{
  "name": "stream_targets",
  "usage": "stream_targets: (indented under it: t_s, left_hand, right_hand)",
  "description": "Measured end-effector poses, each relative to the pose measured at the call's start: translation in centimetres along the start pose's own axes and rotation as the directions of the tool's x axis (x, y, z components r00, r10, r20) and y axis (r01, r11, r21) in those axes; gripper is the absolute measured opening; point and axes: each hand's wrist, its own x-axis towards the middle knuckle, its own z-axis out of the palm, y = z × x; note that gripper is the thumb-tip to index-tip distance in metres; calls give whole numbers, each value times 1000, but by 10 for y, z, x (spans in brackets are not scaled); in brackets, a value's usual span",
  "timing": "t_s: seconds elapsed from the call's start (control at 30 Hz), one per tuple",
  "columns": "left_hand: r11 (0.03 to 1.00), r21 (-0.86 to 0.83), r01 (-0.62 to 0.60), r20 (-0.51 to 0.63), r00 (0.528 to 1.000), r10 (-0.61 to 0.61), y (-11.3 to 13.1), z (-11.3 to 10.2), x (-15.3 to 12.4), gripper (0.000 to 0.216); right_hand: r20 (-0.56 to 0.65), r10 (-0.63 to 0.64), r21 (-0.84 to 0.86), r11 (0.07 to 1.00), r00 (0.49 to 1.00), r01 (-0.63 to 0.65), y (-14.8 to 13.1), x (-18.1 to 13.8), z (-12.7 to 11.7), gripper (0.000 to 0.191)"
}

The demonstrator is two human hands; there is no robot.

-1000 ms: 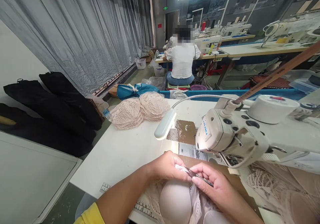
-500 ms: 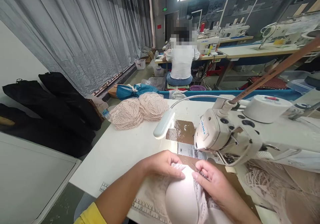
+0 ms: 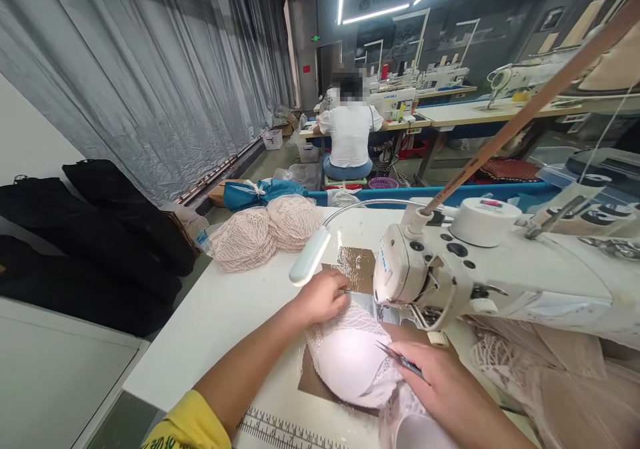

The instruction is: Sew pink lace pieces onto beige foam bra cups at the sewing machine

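A pale pink bra (image 3: 347,362) with lace edging lies cup side up on the table, just in front of the sewing machine (image 3: 405,269). At its far edge, my left hand (image 3: 323,297) has its fingers closed on the lace, close to the metal needle plate. Dark pointed tweezers (image 3: 411,365) are gripped in my right hand (image 3: 434,372), which rests at the right side of the cup. Their thin tips point left over the lace. The bra's second cup (image 3: 420,432) hangs toward me, partly hidden by my right hand and forearm.
Stacked lace cups (image 3: 245,239) sit at the table's far left. A lamp (image 3: 309,257) on a bendy neck leans over the left of the machine. More beige lace pieces (image 3: 545,369) are heaped at right. A person in white (image 3: 349,135) sits ahead at another machine.
My left hand has moved forward with the bra's edge, toward the needle area. The bra now lies flatter on the table. My right hand has turned, showing more of the tweezers.
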Motion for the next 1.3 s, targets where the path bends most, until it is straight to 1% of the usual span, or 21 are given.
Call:
stream_targets:
  t_s: [0.07,0.13,0.2,0.27,0.37,0.43,0.5,0.63,0.73,0.83,1.0,1.13,1.23,1.3]
  left_hand:
    - [998,56,-4,-72,997,8,6,2,-11,22]
    - [992,122,-14,-90,996,25,16,9,-25,23]
    - [978,202,-48,-49,997,59,27,19,-37,22]
    - [956,279,-94,9,995,95,36,33,-45,23]
    - [923,348,-162,51,987,154,39,46,-47,25]
    - [916,344,-205,70,979,192,35,47,-45,26]
    - [911,324,-256,103,966,236,30,43,-42,31]
    - [896,293,-332,170,941,293,24,32,-36,43]
    - [890,276,-364,196,928,318,22,30,-32,51]
    - [877,260,-403,211,910,356,19,30,-27,55]
    - [872,243,-426,202,901,384,15,31,-23,59]
    - [874,249,-418,198,905,376,14,32,-24,59]
    - [870,220,-441,202,893,401,13,31,-26,54]
    - [870,159,-467,195,879,436,13,31,-29,48]
  right_hand:
    - [65,8,-19,1000,998,-7,5,-2,4,28]
    - [83,52,-58,997,995,-47,9,-2,8,30]
    - [42,58,-75,996,997,-54,9,-2,9,26]
    - [3,2,-62,998,1000,-2,7,-1,9,23]
    - [3,-88,-73,993,996,87,5,0,9,38]
    - [17,-113,-105,988,993,114,4,-1,11,46]
    - [29,-115,-142,983,993,118,3,-2,13,50]
    - [68,-61,-167,983,996,72,2,-3,17,48]
    - [94,-21,-176,984,995,37,1,-2,17,53]
    - [115,-18,-200,979,993,41,0,-2,16,57]
    - [129,19,-211,978,991,9,-2,-3,16,54]
    - [133,29,-154,988,991,-8,-3,-3,17,51]
    - [155,58,-138,990,986,-36,-4,-3,15,38]
    - [158,43,-116,993,986,-24,-4,-4,13,29]
